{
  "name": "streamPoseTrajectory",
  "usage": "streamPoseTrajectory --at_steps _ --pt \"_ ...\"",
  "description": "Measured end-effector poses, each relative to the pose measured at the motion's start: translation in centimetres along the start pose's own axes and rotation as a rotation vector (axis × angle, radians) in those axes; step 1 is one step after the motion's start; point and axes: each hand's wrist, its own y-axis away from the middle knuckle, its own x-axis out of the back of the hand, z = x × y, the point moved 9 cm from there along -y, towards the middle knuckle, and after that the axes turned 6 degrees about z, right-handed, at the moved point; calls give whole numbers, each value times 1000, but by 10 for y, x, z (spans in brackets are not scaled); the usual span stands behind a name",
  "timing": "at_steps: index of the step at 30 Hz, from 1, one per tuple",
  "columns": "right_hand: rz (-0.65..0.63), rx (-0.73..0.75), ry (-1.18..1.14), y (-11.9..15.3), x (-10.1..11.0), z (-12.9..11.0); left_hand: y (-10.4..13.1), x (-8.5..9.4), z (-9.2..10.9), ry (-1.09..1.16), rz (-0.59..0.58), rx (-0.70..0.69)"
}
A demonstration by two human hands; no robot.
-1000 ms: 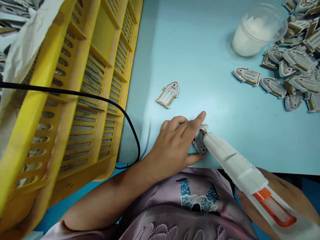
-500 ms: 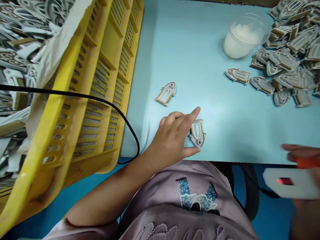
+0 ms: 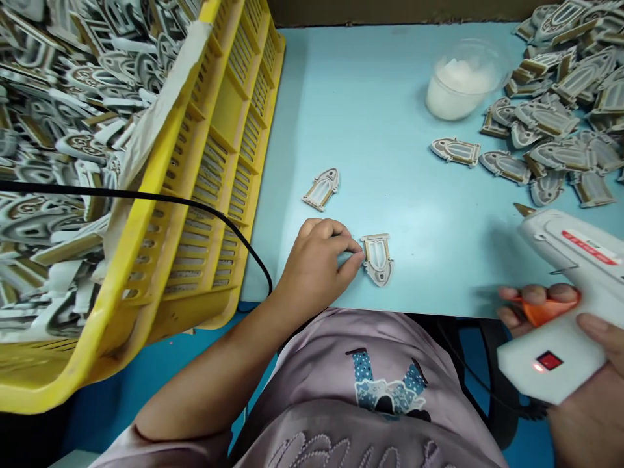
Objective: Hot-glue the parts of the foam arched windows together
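My left hand (image 3: 319, 260) is closed in a pinch, with thumb and index fingertip together at the left edge of a small arched window-shaped piece (image 3: 377, 260). That piece lies flat on the table with its point towards me. My right hand (image 3: 592, 338) grips a white glue gun (image 3: 578, 286) with an orange trigger (image 3: 546, 311) and a lit red switch. The gun's nozzle points left, over the table's right side. Farther back from my left hand lies a second arched piece (image 3: 322, 189), its point away from me.
A yellow crate (image 3: 234, 156) full of grey-white pieces stands at left, a black cable (image 3: 195, 204) crossing it. On the light-blue table (image 3: 361, 97), a clear plastic cup (image 3: 458, 91) with white contents stands near a heap of arched pieces (image 3: 560, 123) at right.
My left hand has gone from spread fingers around the near arched piece to a pinch at its left edge. My right hand has raised the glue gun over the table edge, into fuller view.
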Motion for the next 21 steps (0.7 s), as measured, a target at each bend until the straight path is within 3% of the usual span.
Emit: streamPoseTrajectory --at_steps 2,6,12,17,21 --pt "-101 -56 -85 9 -26 -2 -2 -2 0 2 8 13" --pt "-341 -10 -108 9 -64 -8 -6 -4 2 -12 15 25" --pt "-567 -5 -263 8 -117 -10 -7 -8 5 -61 25 62" --pt "-658 -34 -327 11 -157 -8 -9 -9 5 -33 30 50" --pt "-687 -63 -329 12 -170 -2 -11 18 -1 183 151 33"
